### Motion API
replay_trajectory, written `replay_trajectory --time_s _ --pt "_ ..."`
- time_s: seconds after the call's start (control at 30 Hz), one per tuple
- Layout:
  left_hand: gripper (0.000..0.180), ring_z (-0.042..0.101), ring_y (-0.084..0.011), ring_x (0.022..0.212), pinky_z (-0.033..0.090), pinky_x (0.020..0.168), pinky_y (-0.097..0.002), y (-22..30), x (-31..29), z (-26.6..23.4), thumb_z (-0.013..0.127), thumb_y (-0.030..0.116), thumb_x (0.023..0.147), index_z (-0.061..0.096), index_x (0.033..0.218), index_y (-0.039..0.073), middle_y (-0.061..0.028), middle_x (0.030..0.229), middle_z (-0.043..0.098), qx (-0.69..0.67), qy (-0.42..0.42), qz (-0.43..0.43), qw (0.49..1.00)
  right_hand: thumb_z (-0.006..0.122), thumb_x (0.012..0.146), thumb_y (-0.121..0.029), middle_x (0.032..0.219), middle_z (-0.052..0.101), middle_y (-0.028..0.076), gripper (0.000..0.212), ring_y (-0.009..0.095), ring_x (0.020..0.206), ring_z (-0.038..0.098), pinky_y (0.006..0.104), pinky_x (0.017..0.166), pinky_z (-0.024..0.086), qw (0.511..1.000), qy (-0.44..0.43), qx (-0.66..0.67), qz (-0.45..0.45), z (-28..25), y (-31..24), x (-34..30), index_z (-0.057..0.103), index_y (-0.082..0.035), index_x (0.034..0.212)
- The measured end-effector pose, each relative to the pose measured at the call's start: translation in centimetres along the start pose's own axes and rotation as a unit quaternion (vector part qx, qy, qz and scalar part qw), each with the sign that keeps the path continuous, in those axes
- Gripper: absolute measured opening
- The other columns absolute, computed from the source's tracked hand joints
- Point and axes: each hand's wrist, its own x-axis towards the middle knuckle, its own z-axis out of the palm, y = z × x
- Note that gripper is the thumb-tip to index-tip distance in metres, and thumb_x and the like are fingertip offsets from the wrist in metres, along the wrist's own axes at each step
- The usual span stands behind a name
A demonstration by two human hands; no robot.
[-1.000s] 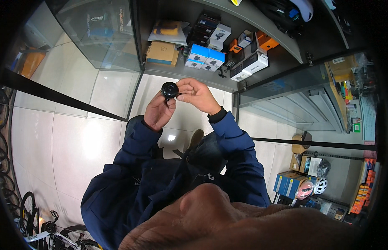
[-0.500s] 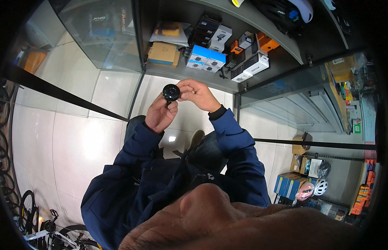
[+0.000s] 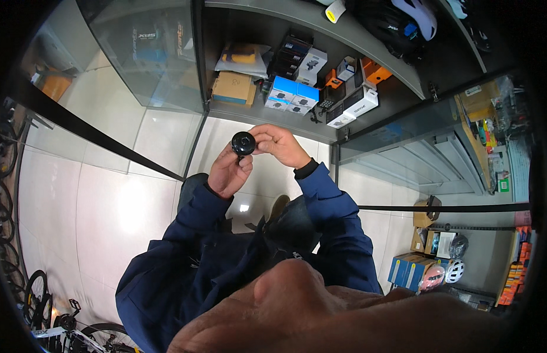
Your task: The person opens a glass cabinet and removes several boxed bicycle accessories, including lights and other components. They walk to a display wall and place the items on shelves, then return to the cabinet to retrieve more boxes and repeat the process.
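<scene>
A round, glossy black bicycle bell (image 3: 243,143) is held up in front of my body, its domed face turned up. My left hand (image 3: 229,173) grips it from below and the left, with fingers closed around its underside, where a small dark part shows. From the right, my right hand (image 3: 282,147) pinches the bell's edge with thumb and fingertips. The fingertips of that hand are partly hidden behind the bell. Both hands are over the tiled floor, just short of an open cabinet.
Ahead stands the cabinet shelf (image 3: 285,115) with blue-and-white boxes (image 3: 292,94), a brown carton (image 3: 231,87) and a white box (image 3: 360,103). Glass doors (image 3: 147,53) swing out on both sides. Helmets (image 3: 454,270) and cartons lie at right; a bicycle (image 3: 70,329) stands lower left.
The bell and both hands sit slightly lower in the picture, as does the cabinet. The bell's face has tilted a little, and both hands keep their hold.
</scene>
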Motion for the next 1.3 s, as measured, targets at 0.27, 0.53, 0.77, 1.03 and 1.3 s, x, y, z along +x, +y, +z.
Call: replay_trajectory --time_s 0.27,0.53,0.77,1.03,1.3 --pt "0.031 0.056 -0.0137 0.088 0.051 0.081 -0.0276 0.1 -0.3 -0.4 0.058 0.009 0.104 0.057 0.136 0.007 -0.0066 0.119 0.063 0.0 -0.004 0.005 1.0 0.071 0.099 -0.003 0.129 0.07 0.011 0.047 0.02 0.119 0.068 0.0349 0.104 0.055 0.999 -0.039 -0.006 -0.009 -0.7 0.4 0.6 0.057 -0.001 0.144" --pt "0.033 0.061 -0.0107 0.093 0.055 0.086 -0.0268 0.2 -0.1 -0.6 0.051 0.008 0.11 0.056 0.143 0.007 -0.0047 0.12 0.066 0.156 0.133 0.105 0.973 0.082 0.087 -0.003 0.13 0.069 0.01 0.063 0.019 0.123 0.065 0.0339 0.1 0.058 0.978 0.017 -0.203 -0.047 1.0 1.1 1.5 0.056 0.0 0.145" --pt "0.038 0.066 -0.0156 0.103 0.056 0.09 -0.0314 0.8 -1.1 0.9 0.05 0.013 0.112 0.052 0.15 0.007 -0.0073 0.122 0.067 0.257 0.158 0.155 0.941 0.085 0.083 -0.008 0.121 0.071 0.008 0.063 0.015 0.11 0.069 0.0322 0.096 0.058 0.967 0.011 -0.247 -0.065 3.0 0.5 2.4 0.061 -0.003 0.14" --pt "0.036 0.064 -0.0186 0.089 0.055 0.081 -0.033 2.4 -6.5 -3.4 0.055 0.02 0.111 0.054 0.143 0.003 -0.0111 0.112 0.065 0.286 0.173 0.13 0.933 0.085 0.084 -0.015 0.119 0.068 0.007 0.056 0.013 0.079 0.059 0.0293 0.075 0.052 0.869 0.217 -0.28 -0.345 0.7 -11.6 16.8 0.062 -0.005 0.134" --pt "0.025 0.056 -0.0111 0.075 0.047 0.066 -0.0277 -0.6 -13.6 -12.1 0.065 0.024 0.106 0.064 0.119 0.002 -0.0018 0.09 0.062 0.227 0.268 0.043 0.935 0.084 0.084 -0.037 0.112 0.064 0.021 0.059 0.041 0.108 0.061 0.0483 0.094 0.051 0.523 0.369 -0.66 -0.393 -1.8 -19.4 33.1 0.071 -0.007 0.132"
